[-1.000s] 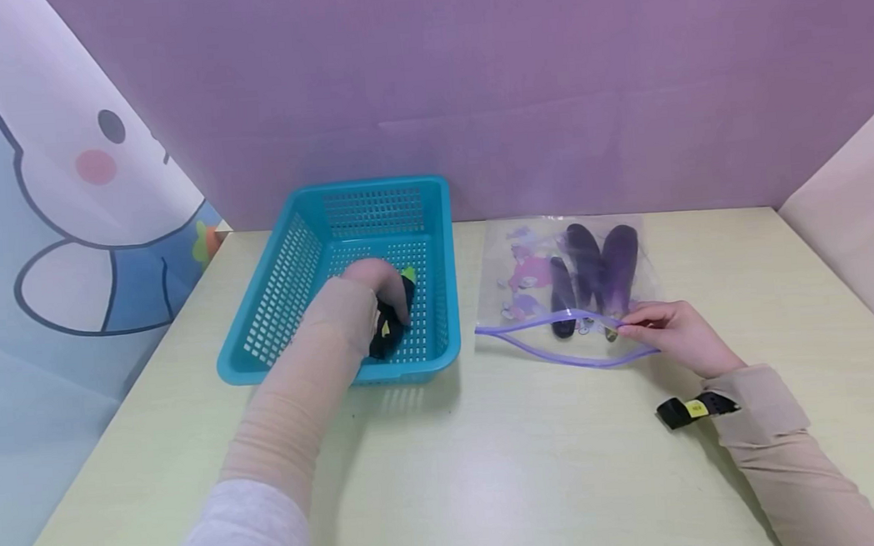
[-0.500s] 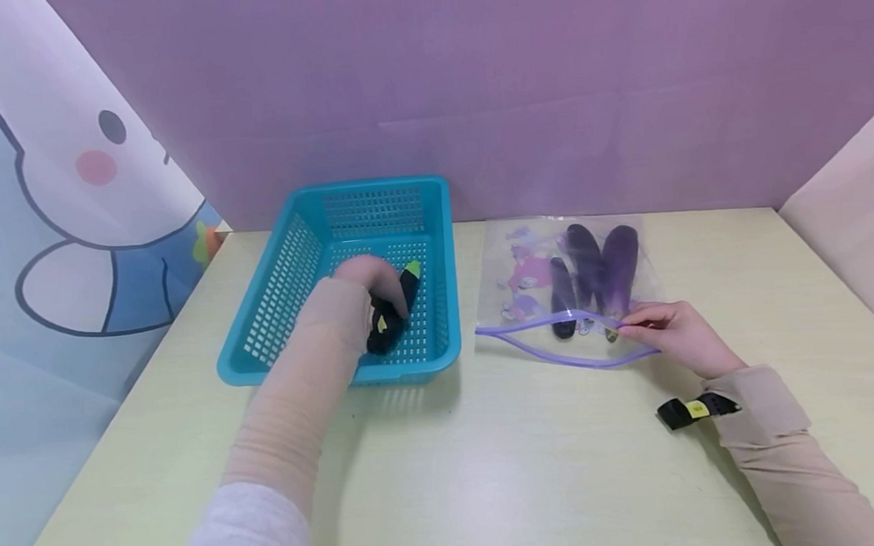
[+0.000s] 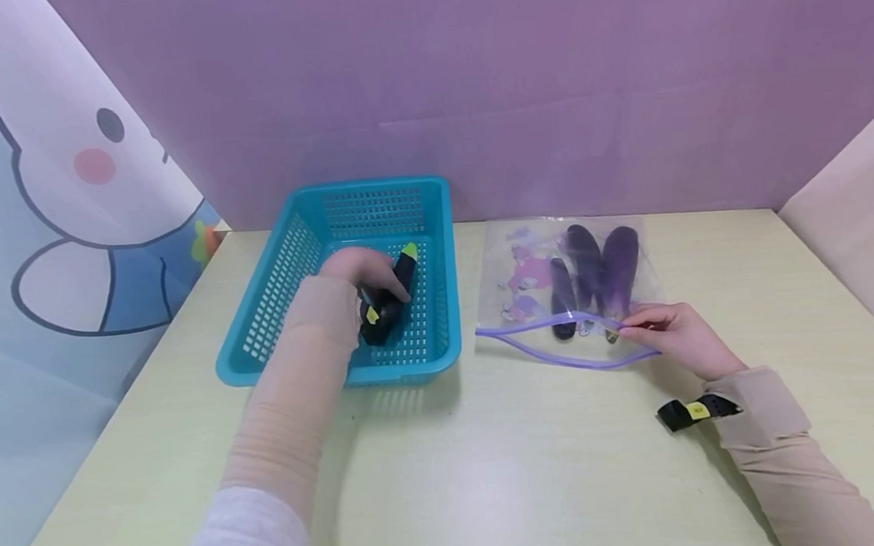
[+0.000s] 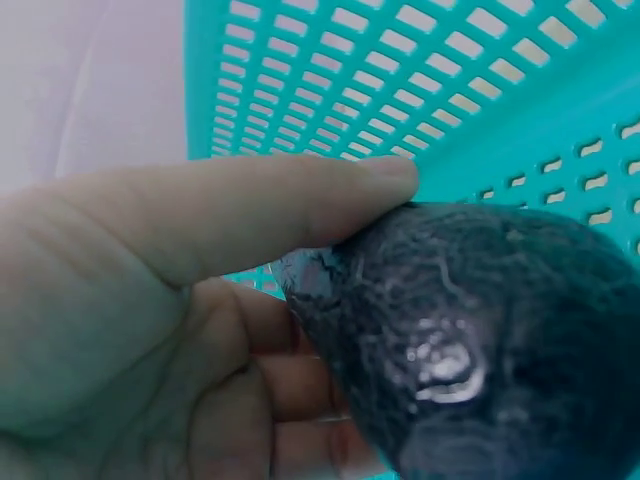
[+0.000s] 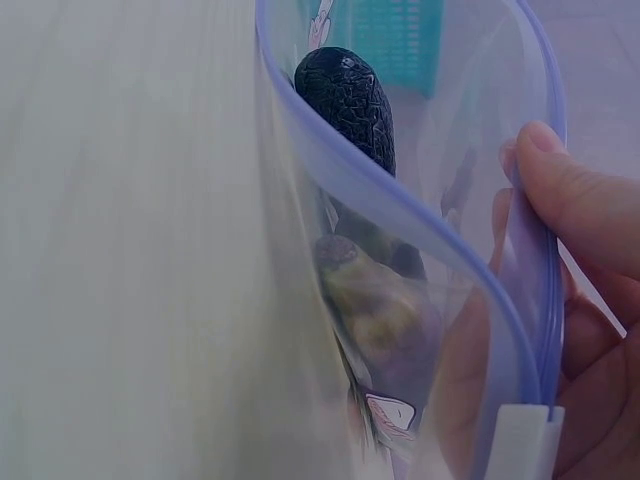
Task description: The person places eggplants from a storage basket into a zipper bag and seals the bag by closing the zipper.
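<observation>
Inside the turquoise basket [image 3: 448, 306], my left hand [image 3: 365, 271] grips a dark eggplant [image 3: 404, 273] with a light green end. Its thumb lies on the eggplant's near end in the left wrist view, fingers curled round the side; the wrinkled skin [image 4: 470, 340] fills much of that view. To the right, my right hand [image 3: 677, 338] pinches the purple-edged rim of a clear zip bag [image 3: 562, 355], thumb on one side. The bag's mouth gapes. Several dark eggplants [image 3: 620, 262] lie inside it; a rounded end [image 5: 345, 105] shows through the opening in the right wrist view.
A pale wooden table [image 3: 494, 470] carries the basket and bag side by side near its back edge. Behind them rises a purple cloth wall [image 3: 471, 95]. A white slider [image 5: 522, 440] sits on the bag's zip. A black strap [image 3: 697, 410] hangs at the right wrist.
My left hand has shifted slightly left and back in the basket with the eggplant, whose green end now shows more fully. The right hand and the bag have stayed in place.
</observation>
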{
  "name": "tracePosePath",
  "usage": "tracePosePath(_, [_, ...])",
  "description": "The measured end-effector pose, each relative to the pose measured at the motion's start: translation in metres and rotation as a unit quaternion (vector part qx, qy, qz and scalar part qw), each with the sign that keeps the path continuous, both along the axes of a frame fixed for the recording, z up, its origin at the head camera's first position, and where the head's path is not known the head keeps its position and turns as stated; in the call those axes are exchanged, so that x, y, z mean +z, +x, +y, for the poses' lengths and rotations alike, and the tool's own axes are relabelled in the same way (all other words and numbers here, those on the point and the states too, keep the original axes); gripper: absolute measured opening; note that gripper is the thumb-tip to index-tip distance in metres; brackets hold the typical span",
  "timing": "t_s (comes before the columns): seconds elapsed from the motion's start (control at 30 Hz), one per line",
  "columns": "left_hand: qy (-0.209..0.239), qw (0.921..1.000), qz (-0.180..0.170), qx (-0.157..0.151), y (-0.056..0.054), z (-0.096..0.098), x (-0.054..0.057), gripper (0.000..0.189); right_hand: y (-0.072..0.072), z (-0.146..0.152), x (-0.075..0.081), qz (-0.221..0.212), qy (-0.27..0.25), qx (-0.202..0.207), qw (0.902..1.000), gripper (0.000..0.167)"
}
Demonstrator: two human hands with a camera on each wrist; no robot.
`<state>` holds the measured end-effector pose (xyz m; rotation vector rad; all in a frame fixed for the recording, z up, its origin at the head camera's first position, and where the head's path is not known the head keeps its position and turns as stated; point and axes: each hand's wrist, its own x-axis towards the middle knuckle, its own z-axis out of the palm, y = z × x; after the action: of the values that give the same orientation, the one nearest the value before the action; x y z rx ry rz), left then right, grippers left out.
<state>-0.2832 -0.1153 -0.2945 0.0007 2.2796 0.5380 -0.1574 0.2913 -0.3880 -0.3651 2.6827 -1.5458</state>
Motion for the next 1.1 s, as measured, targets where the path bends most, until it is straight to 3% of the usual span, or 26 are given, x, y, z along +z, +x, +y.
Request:
tracePosePath(0.17, [0.021, 0.9998, 0.004, 0.001, -0.0019, -0.0009, 0.0002, 0.072, 0.0, 0.0001, -0.0004, 0.0, 0.002, -0.004, 1.0, 0.009])
tracePosePath(0.43, [0.073, 0.9968, 0.02, 0.024, -0.0029, -0.0021, 0.0012, 0.055, -0.0005, 0.0003, -0.0009, 0.003, 0.002, 0.001, 1.0, 0.009])
tracePosePath(0.8, [0.115, 0.9899, 0.074, 0.037, -0.0039, -0.0046, 0.0042, 0.066, -0.0008, 0.0006, -0.0013, 0.006, 0.003, 0.001, 1.0, 0.013])
tracePosePath(0.93, [0.138, 0.9855, 0.076, 0.061, -0.005, -0.0051, 0.0046, 0.072, -0.0008, 0.0004, -0.0016, 0.005, 0.005, 0.0, 1.0, 0.014])
tracePosePath(1.1, [0.166, 0.9798, 0.076, 0.081, -0.0067, -0.005, 0.0052, 0.067, -0.0008, 0.0002, -0.0016, 0.004, 0.005, -0.001, 1.0, 0.014])
